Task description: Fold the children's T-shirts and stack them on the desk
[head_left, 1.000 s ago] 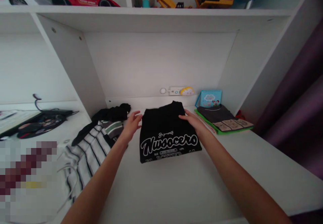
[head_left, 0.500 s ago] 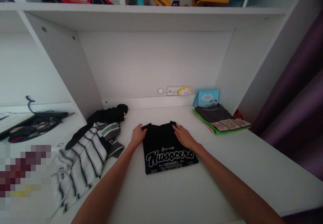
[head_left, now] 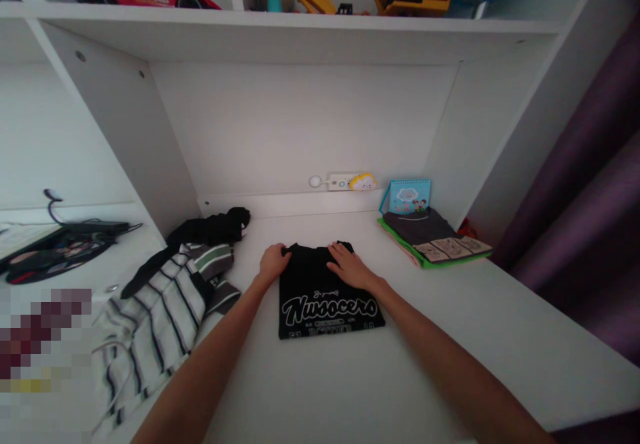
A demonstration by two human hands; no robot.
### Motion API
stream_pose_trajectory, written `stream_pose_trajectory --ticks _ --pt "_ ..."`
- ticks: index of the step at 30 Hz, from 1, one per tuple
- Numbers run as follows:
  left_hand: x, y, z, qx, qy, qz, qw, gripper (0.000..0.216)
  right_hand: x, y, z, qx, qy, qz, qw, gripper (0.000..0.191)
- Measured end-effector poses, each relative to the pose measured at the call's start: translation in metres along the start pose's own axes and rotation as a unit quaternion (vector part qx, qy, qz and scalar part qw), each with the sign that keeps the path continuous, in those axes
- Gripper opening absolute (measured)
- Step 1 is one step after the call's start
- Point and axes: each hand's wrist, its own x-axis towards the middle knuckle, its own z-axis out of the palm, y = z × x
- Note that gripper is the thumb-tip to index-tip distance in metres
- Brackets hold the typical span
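Head view: right hand (head_left: 353,269) spread loosely on the folded black cloth shirt with white lettering (head_left: 320,285), probably to flatten it; left hand (head_left: 273,263) at a corner, grip unclear.

Shirt (head_left: 325,294) on bench (head_left: 320,391), under R fingers (head_left: 339,252), its edge at L fingers (head_left: 282,249). Clothes heap (head_left: 165,304) L of L fingers; clothes stack (head_left: 415,225) R of R fingers, calendar (head_left: 411,194) bhd stack; power strip (head_left: 337,181) beyond both.

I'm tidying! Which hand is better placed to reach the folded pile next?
Probably the right hand: it's nearer the folded pile. The left hand touches the left corner of the black shirt.
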Motion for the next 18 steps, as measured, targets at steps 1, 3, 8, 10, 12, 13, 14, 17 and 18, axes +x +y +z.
stream_pose_trajectory --ticks 1,3,8,10,12,13,14,17,18 --pt "-0.002 0.001 -0.004 0.01 -0.005 -0.004 1.0 0.026 -0.003 0.005 -0.005 -0.004 0.024 0.031 0.999 0.053" --pt "-0.009 0.001 -0.013 0.029 -0.02 -0.012 0.999 0.031 -0.012 0.017 -0.017 -0.017 0.063 0.103 0.993 0.048" --pt "-0.055 -0.002 -0.028 -0.11 -0.131 -0.034 0.985 0.028 -0.044 0.029 -0.025 0.027 0.021 0.145 0.989 0.028" --pt "-0.073 0.002 -0.029 -0.211 -0.182 -0.054 0.959 0.025 -0.05 0.023 -0.021 0.092 0.027 0.169 0.981 0.025" --pt "-0.086 0.01 -0.03 -0.301 -0.223 -0.089 0.923 0.025 -0.049 0.017 -0.017 0.16 0.032 0.203 0.965 0.027" --pt "-0.09 0.015 -0.032 -0.344 -0.237 -0.112 0.902 0.025 -0.047 0.015 -0.017 0.189 0.029 0.217 0.957 0.027" --pt "-0.093 0.021 -0.033 -0.384 -0.246 -0.137 0.88 0.026 -0.045 0.015 -0.017 0.212 0.02 0.227 0.95 0.024" --pt "-0.101 0.034 -0.038 -0.476 -0.261 -0.198 0.816 0.029 -0.039 0.017 -0.023 0.257 -0.018 0.234 0.937 0.009" --pt "-0.103 0.038 -0.039 -0.5 -0.265 -0.208 0.798 0.031 -0.039 0.018 -0.026 0.274 -0.028 0.231 0.933 0.006"
